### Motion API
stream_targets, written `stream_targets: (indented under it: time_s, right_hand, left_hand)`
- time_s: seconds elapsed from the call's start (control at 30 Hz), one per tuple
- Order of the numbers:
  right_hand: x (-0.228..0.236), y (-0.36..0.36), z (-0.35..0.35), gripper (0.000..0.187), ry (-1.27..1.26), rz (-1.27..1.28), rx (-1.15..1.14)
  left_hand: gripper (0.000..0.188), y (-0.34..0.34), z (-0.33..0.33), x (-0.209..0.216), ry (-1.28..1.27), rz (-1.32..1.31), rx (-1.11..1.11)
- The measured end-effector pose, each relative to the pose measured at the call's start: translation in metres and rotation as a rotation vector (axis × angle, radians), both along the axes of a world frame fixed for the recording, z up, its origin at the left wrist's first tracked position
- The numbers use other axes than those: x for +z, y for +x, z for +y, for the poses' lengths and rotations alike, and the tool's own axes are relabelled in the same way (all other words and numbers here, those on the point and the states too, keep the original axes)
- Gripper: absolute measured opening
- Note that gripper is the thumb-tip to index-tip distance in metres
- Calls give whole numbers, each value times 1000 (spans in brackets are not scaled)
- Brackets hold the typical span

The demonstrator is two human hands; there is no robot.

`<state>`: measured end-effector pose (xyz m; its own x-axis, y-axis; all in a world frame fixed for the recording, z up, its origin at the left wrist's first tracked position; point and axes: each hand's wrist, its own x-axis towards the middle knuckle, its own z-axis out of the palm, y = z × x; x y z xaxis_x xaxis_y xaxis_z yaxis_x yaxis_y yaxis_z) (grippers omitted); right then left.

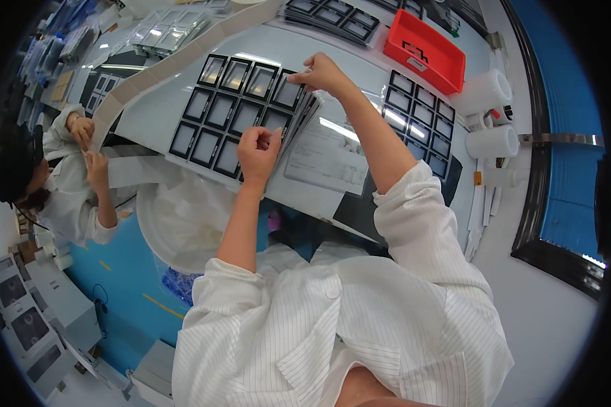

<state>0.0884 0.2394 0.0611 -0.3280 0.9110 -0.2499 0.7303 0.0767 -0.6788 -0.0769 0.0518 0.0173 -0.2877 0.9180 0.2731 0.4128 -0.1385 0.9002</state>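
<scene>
In front of me on the table lies a grid of black-rimmed rectangular panels with pale grey centres, in several rows. My left hand is over its near right part, fingers curled in and thumb tip pointing up; whatever they may hold cannot be made out. At the far right corner of the grid my right hand is closed in a pinch, fingertips by the corner panel. Anything between those fingers is too small to name. A printed sheet under clear plastic lies just right of the grid, beside a stack of thin sheets.
A second panel grid lies right of my right forearm. Behind it stands a red bin with black pieces inside. White rolls line the right edge. A white bag-lined tub stands left; a co-worker there handles a pale strip.
</scene>
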Motion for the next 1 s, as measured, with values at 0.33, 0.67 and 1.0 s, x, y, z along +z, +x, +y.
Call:
stream_targets:
  time_s: [0.33,0.67,1.0]
  right_hand:
    - [78,17,-66,20,-152,864,96]
    - [172,108,-108,13,24,669,351]
    - [155,95,-200,32,198,-142,294]
  left_hand:
    - [49,-98,-11,29,357,411,676]
    - [73,-33,-46,212,273,742,-208]
    - [13,68,-88,90,-771,-656,-914]
